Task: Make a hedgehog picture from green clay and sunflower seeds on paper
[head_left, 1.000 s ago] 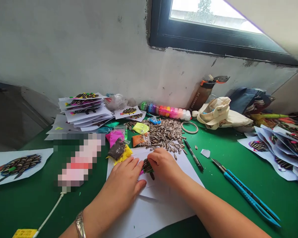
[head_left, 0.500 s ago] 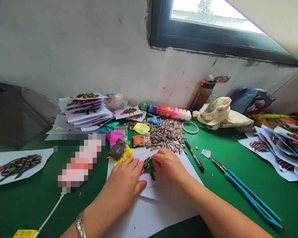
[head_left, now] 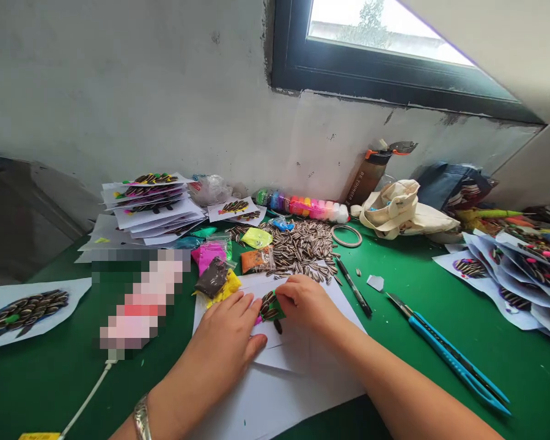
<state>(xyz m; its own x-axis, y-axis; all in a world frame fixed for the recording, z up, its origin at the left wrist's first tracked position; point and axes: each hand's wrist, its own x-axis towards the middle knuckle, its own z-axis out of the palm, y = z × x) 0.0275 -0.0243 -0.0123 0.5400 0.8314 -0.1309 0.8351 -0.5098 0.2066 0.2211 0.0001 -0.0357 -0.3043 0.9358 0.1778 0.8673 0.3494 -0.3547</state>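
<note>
My left hand (head_left: 227, 333) lies flat with fingers stretched out on a white sheet of paper (head_left: 284, 379), pressing it down. My right hand (head_left: 308, 303) is curled in a pinch at the right edge of a small seed-covered figure (head_left: 270, 305) with green clay, which sits on the paper between the two hands. What the fingertips grip is too small to make out. A pile of striped sunflower seeds (head_left: 302, 245) lies just beyond the paper.
Clay packets (head_left: 220, 275) sit left of the seeds, a stack of finished pictures (head_left: 151, 205) behind them. A black pen (head_left: 354, 294), a blue utility knife (head_left: 449, 354), a tape ring (head_left: 347, 236), a cloth bag (head_left: 401, 211) and more pictures (head_left: 513, 269) lie to the right.
My right hand has shifted slightly right along the figure, uncovering its green clay. The left hand has stayed flat on the paper. The view has drifted a little.
</note>
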